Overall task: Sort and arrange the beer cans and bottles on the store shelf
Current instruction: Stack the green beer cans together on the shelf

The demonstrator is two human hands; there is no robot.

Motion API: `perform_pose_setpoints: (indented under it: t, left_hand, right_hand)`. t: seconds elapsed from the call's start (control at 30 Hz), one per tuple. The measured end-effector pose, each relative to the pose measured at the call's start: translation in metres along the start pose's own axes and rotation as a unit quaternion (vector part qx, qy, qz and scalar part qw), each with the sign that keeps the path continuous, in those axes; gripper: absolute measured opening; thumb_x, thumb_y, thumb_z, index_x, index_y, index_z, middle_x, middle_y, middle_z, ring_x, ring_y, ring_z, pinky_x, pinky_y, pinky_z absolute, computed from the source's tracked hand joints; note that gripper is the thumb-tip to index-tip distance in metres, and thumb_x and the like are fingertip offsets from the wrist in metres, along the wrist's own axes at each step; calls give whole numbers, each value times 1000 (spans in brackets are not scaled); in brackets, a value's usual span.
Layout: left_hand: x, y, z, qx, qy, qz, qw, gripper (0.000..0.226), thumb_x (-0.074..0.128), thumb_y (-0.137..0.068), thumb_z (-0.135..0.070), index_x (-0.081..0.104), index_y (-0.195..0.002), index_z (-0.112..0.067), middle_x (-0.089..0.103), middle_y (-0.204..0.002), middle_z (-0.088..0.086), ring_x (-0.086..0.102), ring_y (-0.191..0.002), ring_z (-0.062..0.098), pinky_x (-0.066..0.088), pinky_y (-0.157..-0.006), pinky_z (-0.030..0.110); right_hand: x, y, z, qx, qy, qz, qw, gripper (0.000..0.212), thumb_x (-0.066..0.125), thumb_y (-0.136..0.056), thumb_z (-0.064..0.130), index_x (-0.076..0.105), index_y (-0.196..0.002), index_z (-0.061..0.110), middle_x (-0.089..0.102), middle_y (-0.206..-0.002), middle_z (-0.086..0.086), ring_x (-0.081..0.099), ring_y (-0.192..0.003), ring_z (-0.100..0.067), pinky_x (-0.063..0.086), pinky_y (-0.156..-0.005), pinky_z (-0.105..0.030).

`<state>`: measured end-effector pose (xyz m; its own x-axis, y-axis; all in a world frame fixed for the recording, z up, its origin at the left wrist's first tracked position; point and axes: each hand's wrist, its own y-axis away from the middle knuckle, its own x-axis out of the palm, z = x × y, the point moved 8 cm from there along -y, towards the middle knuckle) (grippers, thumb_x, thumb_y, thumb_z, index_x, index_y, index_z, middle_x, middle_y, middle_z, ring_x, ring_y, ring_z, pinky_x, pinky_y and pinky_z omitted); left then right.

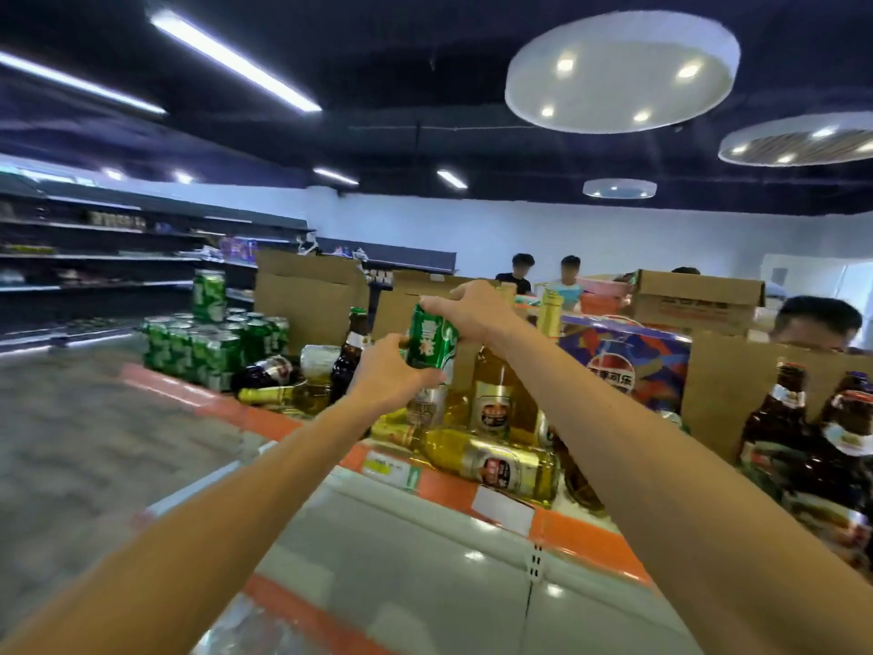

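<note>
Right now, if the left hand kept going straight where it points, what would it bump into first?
The left hand grips the green can, so nothing lies between. Pushed on together, they would probably reach the cardboard box behind, though depth is hard to judge.

One green can point(432, 340) is held between the left grip point(387, 375) and the right grip point(472, 309). Left of the grips, a stack of cans point(212, 347) is too crowded to be counted. Below them three golden bottles point(493, 404) are counted, and to their right at least two brown bottles point(784, 408).
</note>
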<state>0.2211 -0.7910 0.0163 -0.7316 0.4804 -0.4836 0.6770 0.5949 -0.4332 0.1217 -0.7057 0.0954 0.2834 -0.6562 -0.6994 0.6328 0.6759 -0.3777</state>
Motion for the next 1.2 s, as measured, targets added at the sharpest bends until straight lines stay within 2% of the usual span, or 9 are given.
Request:
perform_pose_setpoints:
  t: [0.1, 0.23, 0.4, 0.53, 0.63, 0.73, 0.8, 1.07, 1.2]
  left_hand:
    - [-58, -2, 33, -14, -26, -34, 999, 49, 86, -75, -34, 62, -113, -16, 63, -96, -7, 57, -80, 6, 37, -59, 17]
    - [-129, 1, 79, -40, -35, -63, 997, 58, 88, -71, -38, 62, -118, -16, 67, -107, -6, 63, -95, 12, 45, -72, 25]
    - [-210, 6, 124, -55, -75, -101, 991, 52, 88, -72, -34, 62, -112, -15, 67, -102, -6, 64, -96, 15, 46, -71, 25]
    - [-257, 5, 159, -70, -91, -123, 986, 42, 88, -72, -31, 66, -103, -15, 65, -88, -12, 63, -88, 10, 41, -65, 21]
    - [-289, -3, 189, -88, -106, -150, 979, 57, 90, -65, -43, 66, -110, -17, 69, -97, -7, 64, -90, 14, 47, -67, 26]
    - [-311, -18, 219, -114, -108, -160, 974, 66, 91, -63, -46, 62, -115, -17, 69, -103, -2, 64, -95, 19, 56, -84, 42]
    - [-321, -33, 234, -121, -108, -160, 974, 66, 91, -63, -47, 62, -114, -17, 69, -102, -3, 65, -94, 19, 56, -85, 45]
    - [-338, -126, 282, -102, -136, -133, 976, 61, 88, -63, -53, 63, -107, -20, 68, -100, -6, 64, -92, 15, 57, -83, 43]
    - [-327, -171, 296, -77, -147, -109, 980, 61, 87, -71, -44, 61, -117, -13, 68, -107, -1, 63, -98, 18, 54, -85, 38]
  right_hand:
    - [43, -15, 48, -35, -15, 23, 999, 51, 67, -87, 54, 69, -101, 4, 72, -98, -13, 71, -93, -29, 59, -85, -49]
    - [99, -23, 115, -82, -38, 53, 994, 56, 65, -92, 50, 63, -121, 2, 69, -114, -11, 68, -100, -24, 59, -89, -42]
    - [166, -31, 181, -122, -76, 68, 987, 64, 66, -92, 48, 53, -135, 2, 63, -127, -11, 63, -111, -25, 56, -94, -41]
    - [207, -45, 222, -157, -66, 81, 982, 57, 67, -92, 45, 61, -123, -2, 66, -122, -19, 64, -108, -31, 54, -96, -43]
    - [234, -60, 248, -175, -78, 92, 977, 63, 70, -90, 45, 62, -123, -7, 64, -124, -27, 63, -112, -38, 53, -95, -50]
    - [263, -81, 265, -190, -71, 100, 974, 66, 70, -89, 47, 61, -126, -8, 64, -125, -26, 63, -112, -39, 52, -97, -49]
    - [281, -100, 271, -191, -76, 100, 973, 65, 69, -90, 47, 61, -126, -7, 65, -124, -25, 64, -110, -38, 52, -97, -48]
    - [329, -207, 279, -193, -78, 105, 972, 53, 74, -87, 39, 60, -127, 8, 66, -116, -8, 65, -101, -23, 57, -93, -45]
    - [334, -252, 259, -159, -86, 99, 979, 56, 77, -85, 39, 58, -128, 9, 65, -115, -8, 67, -99, -24, 61, -85, -44]
